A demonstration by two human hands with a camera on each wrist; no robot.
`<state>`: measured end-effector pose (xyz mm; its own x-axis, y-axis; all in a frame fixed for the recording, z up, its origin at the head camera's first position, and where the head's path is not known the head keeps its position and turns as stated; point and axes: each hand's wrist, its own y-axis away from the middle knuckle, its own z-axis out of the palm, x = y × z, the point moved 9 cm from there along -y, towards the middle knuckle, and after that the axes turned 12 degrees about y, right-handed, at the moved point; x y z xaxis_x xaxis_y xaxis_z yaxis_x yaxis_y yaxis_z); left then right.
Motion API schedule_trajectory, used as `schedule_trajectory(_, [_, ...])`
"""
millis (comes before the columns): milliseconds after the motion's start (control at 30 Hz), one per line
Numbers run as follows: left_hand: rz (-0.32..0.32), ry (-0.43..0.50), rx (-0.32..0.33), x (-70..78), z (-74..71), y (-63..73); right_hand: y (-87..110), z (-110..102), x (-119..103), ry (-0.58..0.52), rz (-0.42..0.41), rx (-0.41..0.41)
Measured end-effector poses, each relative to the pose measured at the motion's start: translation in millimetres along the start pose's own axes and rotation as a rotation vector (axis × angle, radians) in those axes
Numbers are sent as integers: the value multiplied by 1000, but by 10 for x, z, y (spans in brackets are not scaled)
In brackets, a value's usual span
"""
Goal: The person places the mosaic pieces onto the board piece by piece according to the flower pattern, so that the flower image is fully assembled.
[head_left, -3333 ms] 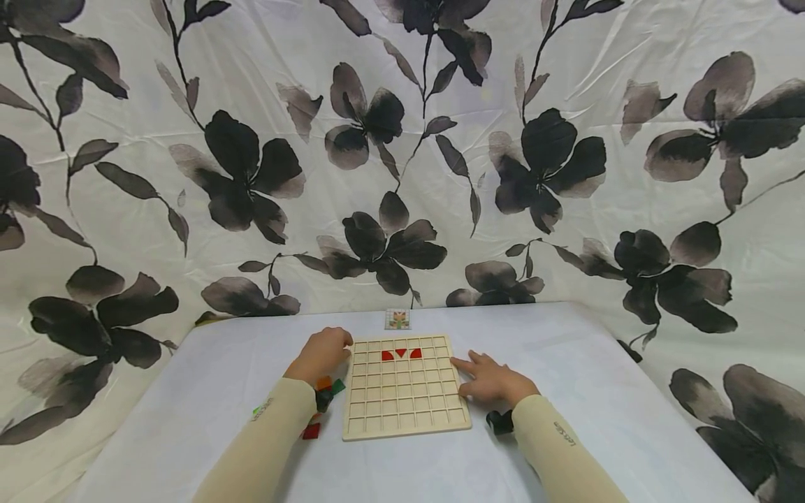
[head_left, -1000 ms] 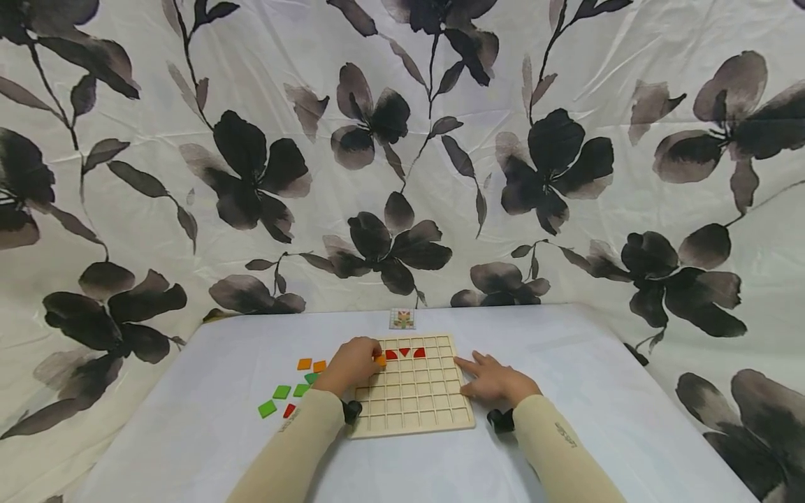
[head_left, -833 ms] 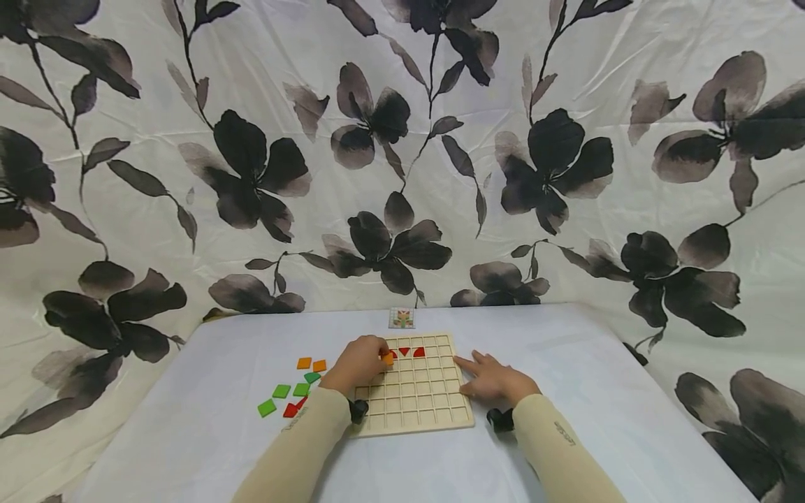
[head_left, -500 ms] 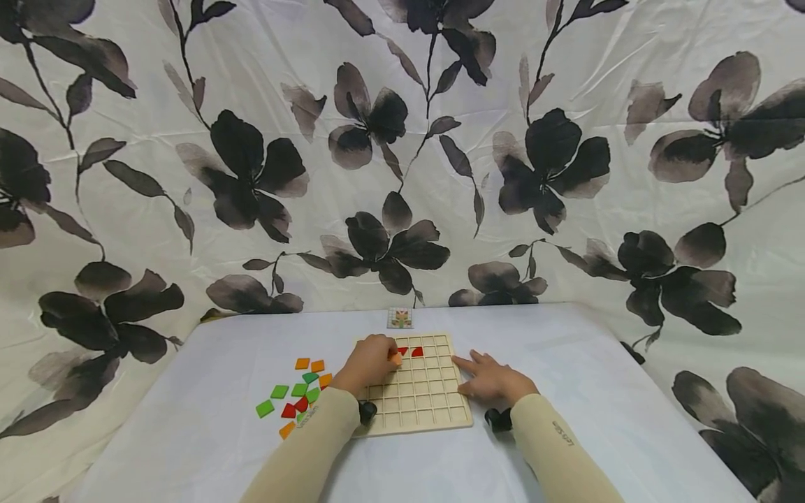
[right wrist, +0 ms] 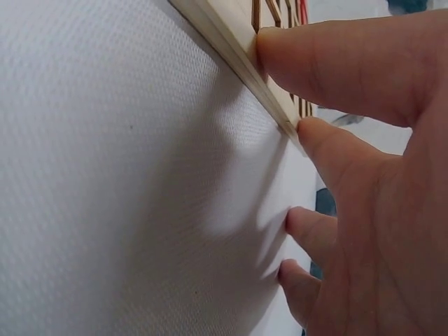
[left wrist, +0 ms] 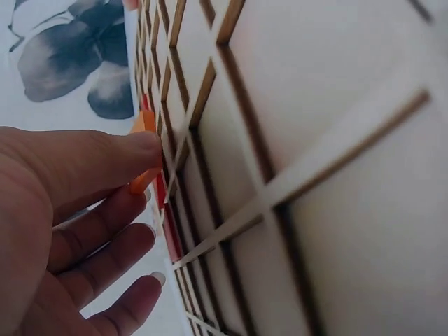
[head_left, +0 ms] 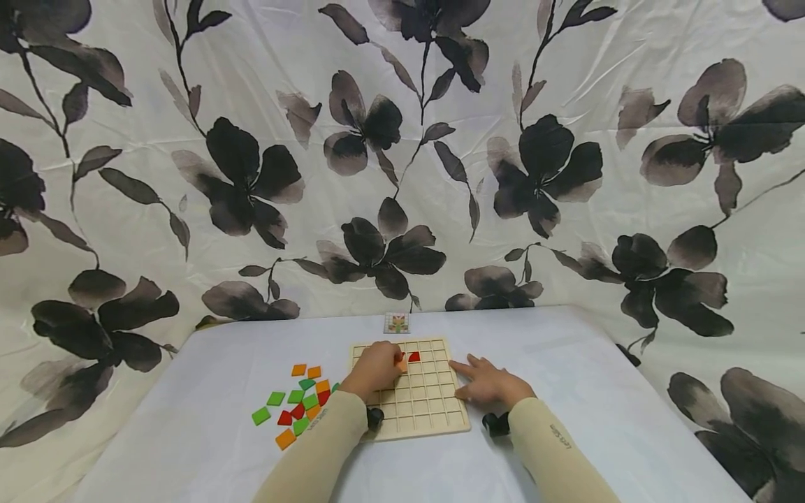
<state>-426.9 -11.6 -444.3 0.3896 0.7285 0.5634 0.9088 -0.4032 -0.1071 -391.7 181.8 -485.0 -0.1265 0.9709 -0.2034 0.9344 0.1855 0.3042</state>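
My left hand pinches an orange square tile between thumb and fingers, tilted close over the wooden grid board. In the left wrist view, red pieces lie in the cells just below and beside that tile. One red piece shows to the right of the hand in the head view; the hand covers the others there. My right hand has its fingers spread against the board's right side. In the right wrist view, its thumb rests on the board's border.
Several loose orange, green and red tiles lie on the white table left of the board, some partly behind the left sleeve. A small patterned card lies beyond the board's far edge. A floral cloth hangs behind the table.
From the board's left edge, my left hand has moved right over the red row, bringing an orange tile. More loose tiles show at left. My right hand stays at the board's side.
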Motion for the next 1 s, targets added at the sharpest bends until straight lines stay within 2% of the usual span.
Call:
schedule_trajectory(200, [-59,86,-21,-86,29,-6,-32,-5,4,26,3,-4])
schedule_trajectory(400, [-81,113,-38,-113,25,-24,-50,-6,-2,37,-1,-4])
schedule_trajectory(867, [-42,-4,-49,-27,60,9,-17,-1,7,34,6,-7])
schedule_trajectory(1000, [-35,2,-61,-25,55,46,-15,21,13,34,4,-5])
